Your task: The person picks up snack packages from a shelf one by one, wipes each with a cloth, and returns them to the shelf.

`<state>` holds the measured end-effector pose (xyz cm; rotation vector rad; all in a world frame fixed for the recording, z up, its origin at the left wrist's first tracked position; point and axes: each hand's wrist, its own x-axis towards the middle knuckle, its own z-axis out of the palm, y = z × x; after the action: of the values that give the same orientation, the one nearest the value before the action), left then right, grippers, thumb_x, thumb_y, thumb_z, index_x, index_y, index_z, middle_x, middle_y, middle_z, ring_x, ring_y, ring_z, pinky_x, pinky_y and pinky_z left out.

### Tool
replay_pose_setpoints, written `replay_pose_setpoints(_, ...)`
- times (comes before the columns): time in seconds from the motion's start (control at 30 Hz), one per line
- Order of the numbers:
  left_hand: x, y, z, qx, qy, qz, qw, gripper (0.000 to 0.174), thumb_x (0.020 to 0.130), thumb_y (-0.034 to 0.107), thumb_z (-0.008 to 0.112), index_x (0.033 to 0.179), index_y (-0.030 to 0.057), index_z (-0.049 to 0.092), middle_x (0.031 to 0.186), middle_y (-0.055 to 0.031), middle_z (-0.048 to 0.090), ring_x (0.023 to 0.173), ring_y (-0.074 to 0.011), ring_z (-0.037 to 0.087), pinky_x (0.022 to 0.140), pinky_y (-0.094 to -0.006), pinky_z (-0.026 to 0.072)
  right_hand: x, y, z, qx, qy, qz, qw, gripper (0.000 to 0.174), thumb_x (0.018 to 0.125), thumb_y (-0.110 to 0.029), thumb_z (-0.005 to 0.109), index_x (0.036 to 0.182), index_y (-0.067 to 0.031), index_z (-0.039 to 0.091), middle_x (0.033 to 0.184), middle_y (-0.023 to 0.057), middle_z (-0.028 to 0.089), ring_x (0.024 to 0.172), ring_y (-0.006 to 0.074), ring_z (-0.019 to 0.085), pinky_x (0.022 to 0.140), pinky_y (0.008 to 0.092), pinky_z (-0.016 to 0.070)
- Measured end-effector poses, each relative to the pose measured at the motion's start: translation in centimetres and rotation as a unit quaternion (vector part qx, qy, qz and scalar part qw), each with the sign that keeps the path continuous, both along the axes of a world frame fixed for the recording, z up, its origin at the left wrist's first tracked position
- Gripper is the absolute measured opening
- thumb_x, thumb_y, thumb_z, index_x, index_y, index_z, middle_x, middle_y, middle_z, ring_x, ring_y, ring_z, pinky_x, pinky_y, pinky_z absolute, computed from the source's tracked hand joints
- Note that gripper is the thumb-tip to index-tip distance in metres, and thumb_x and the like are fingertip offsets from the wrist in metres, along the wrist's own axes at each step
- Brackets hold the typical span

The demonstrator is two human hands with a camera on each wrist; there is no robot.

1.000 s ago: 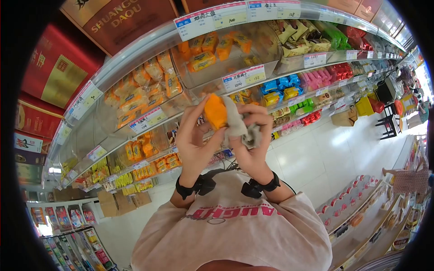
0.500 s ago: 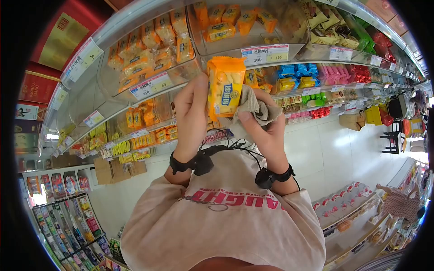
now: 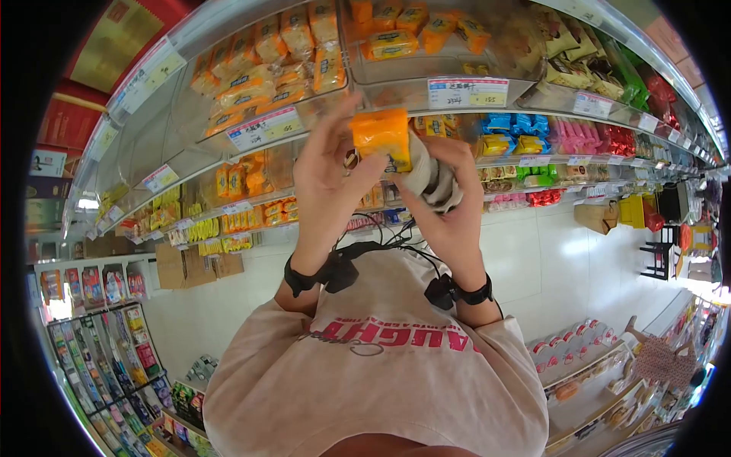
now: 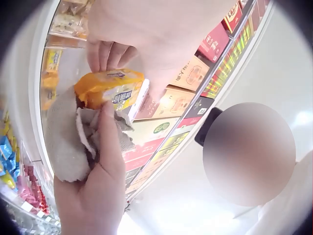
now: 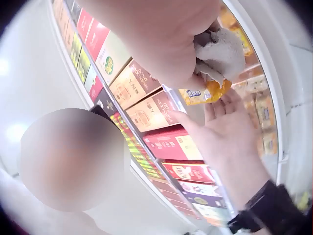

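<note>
An orange and yellow wrapped snack packet (image 3: 381,133) is held up before the shelves. My right hand (image 3: 454,217) grips a crumpled grey cloth (image 3: 428,179), which bunches against the packet's side. In the left wrist view, the right thumb presses the packet's (image 4: 110,88) lower face over the cloth (image 4: 66,134). My left hand (image 3: 327,179) is on the packet's other side, its fingers spread and thumb extended. The right wrist view shows the left hand's fingers (image 5: 224,105) straight at the packet's orange end, thumb apart. Cloth and right hand hide part of the packet.
Clear bins of similar orange packets (image 3: 259,91) line the shelf ahead, with price tags (image 3: 468,93) along its edge. Lower tiers carry blue packets (image 3: 514,126) and other colourful sweets. Gift boxes (image 5: 146,115) stand above. White floor (image 3: 510,251) lies behind, with another shelf (image 3: 594,404) at lower right.
The packet has turned in my hands, its printed front tipping away from the head camera. My left fingers have opened away from its side. The cloth stays in my right hand.
</note>
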<state>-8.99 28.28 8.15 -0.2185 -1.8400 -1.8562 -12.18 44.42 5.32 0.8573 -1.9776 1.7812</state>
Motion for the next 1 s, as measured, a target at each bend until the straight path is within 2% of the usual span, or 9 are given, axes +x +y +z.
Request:
replay_pose_setpoints(0.1, 0.3, -0.1, 0.7, 0.095, -0.063, 0.035, 0.993, 0.038, 0.107, 0.022, 0.05, 0.138, -0.0003, 0.049, 0.12, -0.0158, 0.067, 0.104, -0.0166, 0.064, 0.09, -0.0302, 0.0522, 0.7, -0.9, 0.4, -0.007, 0.031, 0.028, 0.999, 0.051, 0.068, 0.004, 0.08, 0.115, -0.0038, 0.062, 0.12, 0.016, 0.062, 0.103, 0.0327, 0.063, 0.088, 0.0349, 0.0517)
replay_pose_setpoints(0.17, -0.1, -0.4, 0.4, 0.188, -0.07, 0.065, 0.977, 0.04, 0.109, 0.028, 0.042, 0.136, 0.0005, 0.051, 0.115, -0.0192, 0.069, 0.099, -0.0192, 0.064, 0.086, -0.0332, 0.0553, 1.8, -1.8, 1.0, -0.024, 0.014, 0.062, 0.998, 0.05, 0.067, 0.005, 0.08, 0.113, -0.0039, 0.064, 0.121, 0.0152, 0.061, 0.106, 0.0324, 0.062, 0.09, 0.0368, 0.0509)
replay_pose_setpoints(0.27, 0.9, -1.7, -0.2, 0.292, -0.079, -0.074, 0.95, 0.037, 0.109, 0.03, 0.043, 0.133, 0.0026, 0.051, 0.119, -0.02, 0.068, 0.103, -0.0205, 0.066, 0.09, -0.0322, 0.0536, 2.3, -2.7, 0.7, -0.009, 0.044, 0.083, 0.996, 0.051, 0.064, 0.006, 0.08, 0.112, -0.0048, 0.068, 0.124, 0.015, 0.061, 0.109, 0.032, 0.062, 0.093, 0.0385, 0.0501)
replay_pose_setpoints(0.4, 1.7, -2.9, 0.2, 0.217, -0.109, -0.099, 0.965, 0.052, 0.109, 0.041, 0.029, 0.133, 0.0009, 0.052, 0.119, -0.0215, 0.068, 0.096, -0.0208, 0.062, 0.089, -0.0336, 0.0522, 2.9, -3.6, 1.1, -0.004, 0.064, 0.123, 0.99, 0.051, 0.064, 0.004, 0.08, 0.113, -0.0045, 0.068, 0.124, 0.0155, 0.061, 0.109, 0.0321, 0.061, 0.094, 0.0398, 0.0498)
replay_pose_setpoints(0.6, 3.8, -3.6, 0.2, 0.416, -0.118, -0.195, 0.881, 0.063, 0.105, 0.048, 0.034, 0.142, -0.0011, 0.046, 0.112, -0.0132, 0.07, 0.102, -0.024, 0.064, 0.093, -0.0353, 0.0512, 3.6, -5.5, 1.6, -0.024, 0.091, 0.196, 0.976, 0.044, 0.07, 0.0, 0.079, 0.113, -0.0008, 0.068, 0.124, 0.0181, 0.061, 0.11, 0.0324, 0.061, 0.097, 0.041, 0.0491)
replay_pose_setpoints(0.7, 3.7, -5.9, -2.5, 0.467, -0.028, -0.321, 0.823, 0.06, 0.105, 0.042, 0.032, 0.141, -0.0031, 0.048, 0.131, -0.0248, 0.062, 0.119, -0.0352, 0.061, 0.104, -0.0435, 0.0473, 3.9, -6.5, 1.4, -0.027, 0.092, 0.226, 0.969, 0.041, 0.072, -0.002, 0.078, 0.111, -0.0005, 0.068, 0.123, 0.0197, 0.061, 0.11, 0.0331, 0.062, 0.097, 0.0413, 0.0493)
replay_pose_setpoints(0.8, 4.3, -7.2, -2.8, 0.506, -0.013, -0.332, 0.796, 0.06, 0.105, 0.041, 0.033, 0.143, -0.0025, 0.047, 0.132, -0.0244, 0.062, 0.118, -0.0345, 0.061, 0.103, -0.0433, 0.0475, 4.4, -7.8, 1.6, -0.018, 0.092, 0.245, 0.965, 0.037, 0.074, -0.003, 0.077, 0.11, -0.0002, 0.068, 0.122, 0.0206, 0.062, 0.109, 0.0339, 0.062, 0.096, 0.0415, 0.0496)
replay_pose_setpoints(0.9, 5.0, -8.2, -4.0, 0.508, -0.018, -0.281, 0.814, 0.059, 0.105, 0.04, 0.034, 0.144, -0.002, 0.047, 0.132, -0.024, 0.062, 0.117, -0.0333, 0.061, 0.102, -0.0428, 0.0479, 4.7, -9.1, 1.8, -0.002, 0.092, 0.256, 0.962, 0.036, 0.075, -0.003, 0.076, 0.11, 0.0001, 0.067, 0.12, 0.0209, 0.063, 0.108, 0.0343, 0.062, 0.094, 0.0419, 0.0501)
replay_pose_setpoints(1.0, 5.4, -9.6, -4.5, 0.573, -0.009, -0.318, 0.755, 0.059, 0.105, 0.04, 0.036, 0.143, -0.0023, 0.048, 0.135, -0.0242, 0.06, 0.118, -0.0325, 0.061, 0.102, -0.0417, 0.0474, 4.8, -10.3, 1.8, 0.008, 0.094, 0.264, 0.96, 0.035, 0.075, -0.003, 0.077, 0.108, 0.0005, 0.066, 0.118, 0.0211, 0.064, 0.106, 0.0341, 0.063, 0.092, 0.0422, 0.0509)
